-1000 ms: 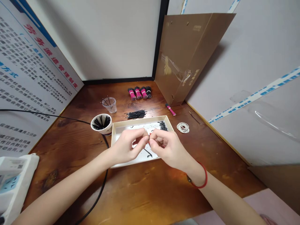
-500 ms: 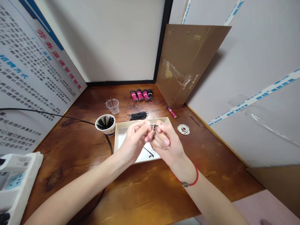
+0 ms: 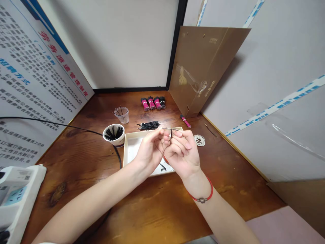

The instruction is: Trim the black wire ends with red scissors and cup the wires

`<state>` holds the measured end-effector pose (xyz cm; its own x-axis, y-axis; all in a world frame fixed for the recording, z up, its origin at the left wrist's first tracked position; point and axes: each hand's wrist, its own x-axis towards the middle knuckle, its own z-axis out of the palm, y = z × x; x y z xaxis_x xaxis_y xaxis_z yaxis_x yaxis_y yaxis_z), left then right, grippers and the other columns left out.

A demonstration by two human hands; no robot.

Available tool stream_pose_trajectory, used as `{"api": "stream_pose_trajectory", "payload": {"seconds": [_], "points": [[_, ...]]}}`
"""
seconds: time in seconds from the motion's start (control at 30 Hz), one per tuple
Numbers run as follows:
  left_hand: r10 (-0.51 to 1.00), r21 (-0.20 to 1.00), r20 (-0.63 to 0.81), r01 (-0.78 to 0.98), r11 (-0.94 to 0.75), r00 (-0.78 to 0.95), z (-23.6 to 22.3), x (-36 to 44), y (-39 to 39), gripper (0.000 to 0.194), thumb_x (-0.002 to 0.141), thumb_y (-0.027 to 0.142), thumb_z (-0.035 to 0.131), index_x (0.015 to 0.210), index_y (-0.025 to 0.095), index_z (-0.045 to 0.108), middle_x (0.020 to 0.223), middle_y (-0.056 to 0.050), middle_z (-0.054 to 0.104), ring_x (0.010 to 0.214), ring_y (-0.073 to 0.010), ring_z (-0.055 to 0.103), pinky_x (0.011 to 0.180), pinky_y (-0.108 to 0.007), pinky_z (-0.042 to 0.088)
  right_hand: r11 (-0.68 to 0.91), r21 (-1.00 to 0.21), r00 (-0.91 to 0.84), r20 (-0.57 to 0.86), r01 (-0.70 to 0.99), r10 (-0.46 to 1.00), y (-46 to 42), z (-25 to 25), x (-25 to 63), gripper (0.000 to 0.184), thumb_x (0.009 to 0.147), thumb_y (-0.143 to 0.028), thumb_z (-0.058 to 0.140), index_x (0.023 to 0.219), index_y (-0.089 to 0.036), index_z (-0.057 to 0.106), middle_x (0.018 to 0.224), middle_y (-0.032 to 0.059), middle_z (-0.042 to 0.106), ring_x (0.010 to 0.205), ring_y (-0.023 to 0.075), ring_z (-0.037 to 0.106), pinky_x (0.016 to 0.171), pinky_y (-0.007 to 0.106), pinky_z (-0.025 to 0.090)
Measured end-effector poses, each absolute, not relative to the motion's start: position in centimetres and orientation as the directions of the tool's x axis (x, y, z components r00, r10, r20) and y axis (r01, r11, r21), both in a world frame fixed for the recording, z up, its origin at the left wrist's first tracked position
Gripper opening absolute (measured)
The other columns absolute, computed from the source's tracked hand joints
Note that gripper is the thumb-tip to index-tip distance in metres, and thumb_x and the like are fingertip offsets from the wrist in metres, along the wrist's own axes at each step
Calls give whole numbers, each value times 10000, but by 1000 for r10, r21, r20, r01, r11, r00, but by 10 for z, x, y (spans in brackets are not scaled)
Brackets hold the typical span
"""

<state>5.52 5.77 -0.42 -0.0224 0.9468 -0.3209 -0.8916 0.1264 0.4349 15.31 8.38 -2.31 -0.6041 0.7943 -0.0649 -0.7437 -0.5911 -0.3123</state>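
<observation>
Above the shallow white box, a thin black wire runs between my two hands. My left hand pinches one end between thumb and fingertips. My right hand, wearing a red cord bracelet, grips the other end with its fingers curled. A short black strand crosses the wire between the fingertips; whether it is a separate piece I cannot tell. The box has a loose black wire and small bits on its floor, partly hidden by my hands. Behind it lies a pile of black wires.
Left of the box stand a paper cup of black wires and a clear plastic cup. Tied pink-and-black bundles lie at the back. White rubber bands and a small pink bundle are on the right. A black cable crosses the table.
Both hands have tilted and shifted slightly. The wire between them has risen a little, and more of it shows above my right fingers, which have turned more toward the camera.
</observation>
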Motion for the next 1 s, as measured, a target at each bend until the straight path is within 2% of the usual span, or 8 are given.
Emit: {"api": "stream_pose_trajectory", "payload": {"seconds": [0.23, 0.37, 0.5, 0.63, 0.77, 0.83, 0.9, 1.0], "points": [[923, 387, -384, -913, 129, -32, -6, 64, 67, 343, 893, 24, 377, 585, 107, 502, 590, -4, 513, 494, -15, 525, 513, -67, 473, -520, -320, -527, -71, -792, 847, 87, -29, 159, 241, 755, -108, 614, 642, -186, 416, 340, -168, 339, 285, -14, 239, 312, 51, 239], [912, 407, -409, -900, 156, -26, -11, 65, 67, 308, 862, 3, 381, 597, 124, 481, 618, 0, 510, 512, -2, 523, 552, -40, 466, -481, -414, -489, -94, -773, 867, 86, -34, 160, 246, 741, -141, 639, 643, -191, 419, 357, -167, 271, 306, 8, 148, 323, 65, 229], [922, 512, -386, -833, 207, -8, -26, 59, 65, 293, 865, 55, 379, 600, 140, 470, 578, 26, 505, 479, 0, 514, 552, -58, 462, -474, -571, -488, -143, -670, 861, 86, -43, 161, 221, 733, -193, 631, 633, -203, 435, 377, -151, 228, 339, 42, 80, 318, 132, 214], [929, 684, -348, -643, 343, 126, -43, 40, 59, 297, 835, 150, 449, 538, 149, 454, 557, -28, 596, 454, -76, 570, 506, -174, 482, -490, -749, -529, -222, -446, 819, 87, -49, 168, 228, 763, -259, 597, 581, -191, 478, 355, -111, 314, 346, 45, 142, 344, 178, 199], [913, 805, -328, -434, 405, 243, -45, 25, 53, 200, 787, 261, 586, 649, 117, 574, 603, -65, 667, 483, -136, 616, 505, -226, 478, -429, -875, -557, -246, -224, 793, 85, -46, 180, 178, 765, -203, 589, 604, -165, 525, 393, -64, 450, 378, 46, 279, 397, 178, 192], [916, 857, -301, -345, 382, 267, -42, 24, 51, 331, 811, 425, 591, 682, 120, 587, 628, -64, 665, 507, -135, 613, 524, -234, 472, -393, -907, -584, -237, -154, 776, 84, -43, 183, 167, 743, -188, 580, 591, -167, 514, 401, -64, 445, 387, 50, 299, 411, 185, 188], [922, 920, -260, -217, 327, 286, -39, 26, 49, 457, 834, 562, 526, 691, 131, 576, 644, -48, 635, 529, -124, 597, 527, -233, 451, -364, -924, -611, -224, -114, 759, 83, -42, 183, 171, 727, -200, 567, 575, -177, 492, 400, -76, 405, 386, 53, 279, 421, 197, 197], [934, 968, -210, -75, 240, 290, -40, 29, 48, 469, 846, 599, 489, 706, 153, 531, 649, -13, 577, 552, -105, 554, 531, -223, 411, -323, -941, -627, -192, -100, 755, 81, -43, 181, 203, 739, -249, 554, 570, -195, 455, 412, -82, 373, 411, 69, 287, 461, 227, 264]]}}
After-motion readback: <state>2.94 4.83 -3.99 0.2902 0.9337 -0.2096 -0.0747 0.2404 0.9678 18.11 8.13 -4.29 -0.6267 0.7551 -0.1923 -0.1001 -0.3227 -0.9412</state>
